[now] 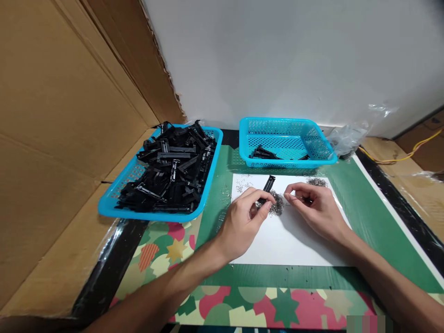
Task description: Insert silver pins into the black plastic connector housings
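My left hand [247, 219] is closed around a narrow black plastic part [269, 183], whose far end sticks up past the fingers. To its right, my right hand [317, 208] has thumb and forefinger pinched together; whatever is between them is too small to make out. Between the two hands a pile of tiny metal pieces [277, 206], thin and wiry, lies on a white sheet [277, 249]. Another such pile [317, 182] sits behind my right hand. Loose wiry bits [243, 183] are scattered at the sheet's far left corner.
A blue basket [211, 185] heaped with black plastic parts [173, 162] stands at the left. Behind the sheet, a second blue basket [287, 164] holds a few black parts [264, 152]. A clear plastic bag [348, 138] lies right of it. Cardboard [69, 115] walls the left side.
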The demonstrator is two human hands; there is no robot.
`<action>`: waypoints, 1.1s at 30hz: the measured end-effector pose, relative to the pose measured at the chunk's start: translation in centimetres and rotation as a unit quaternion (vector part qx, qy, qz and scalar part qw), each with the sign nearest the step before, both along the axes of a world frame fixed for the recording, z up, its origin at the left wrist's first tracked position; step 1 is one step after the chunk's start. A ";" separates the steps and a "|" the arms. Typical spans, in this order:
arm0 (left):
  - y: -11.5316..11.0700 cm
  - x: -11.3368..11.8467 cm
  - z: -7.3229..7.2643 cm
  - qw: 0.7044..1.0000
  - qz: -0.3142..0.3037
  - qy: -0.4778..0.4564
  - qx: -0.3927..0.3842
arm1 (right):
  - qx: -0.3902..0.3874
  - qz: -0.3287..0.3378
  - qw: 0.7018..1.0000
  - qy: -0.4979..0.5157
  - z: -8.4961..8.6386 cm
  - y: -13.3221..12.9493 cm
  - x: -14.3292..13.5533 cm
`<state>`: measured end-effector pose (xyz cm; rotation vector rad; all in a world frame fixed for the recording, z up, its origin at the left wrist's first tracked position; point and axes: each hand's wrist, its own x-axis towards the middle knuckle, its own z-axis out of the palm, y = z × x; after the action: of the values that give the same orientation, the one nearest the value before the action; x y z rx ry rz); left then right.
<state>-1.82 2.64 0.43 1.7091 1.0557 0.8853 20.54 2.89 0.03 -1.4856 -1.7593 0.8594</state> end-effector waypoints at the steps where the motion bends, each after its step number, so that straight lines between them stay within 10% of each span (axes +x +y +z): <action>1: 0.0 0.0 0.0 1.000 0.000 0.001 -0.001 | -0.014 -0.004 0.999 0.032 0.2 0.0 0.1; 10: -0.2 -0.1 0.2 1.000 -0.027 0.016 -0.002 | -0.117 0.093 0.979 0.136 1.3 -0.8 0.0; 21: -0.4 0.0 0.1 0.999 -0.032 0.030 0.019 | -0.063 0.080 0.983 0.152 0.5 -1.2 -0.8; 33: -0.5 -0.2 -0.6 0.999 -0.037 -0.034 0.000 | 0.232 0.021 0.971 0.059 1.0 -2.2 -0.9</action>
<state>-2.02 2.17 -0.18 1.6950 0.9423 0.8889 19.67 0.73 1.05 -1.0709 -1.7562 0.4948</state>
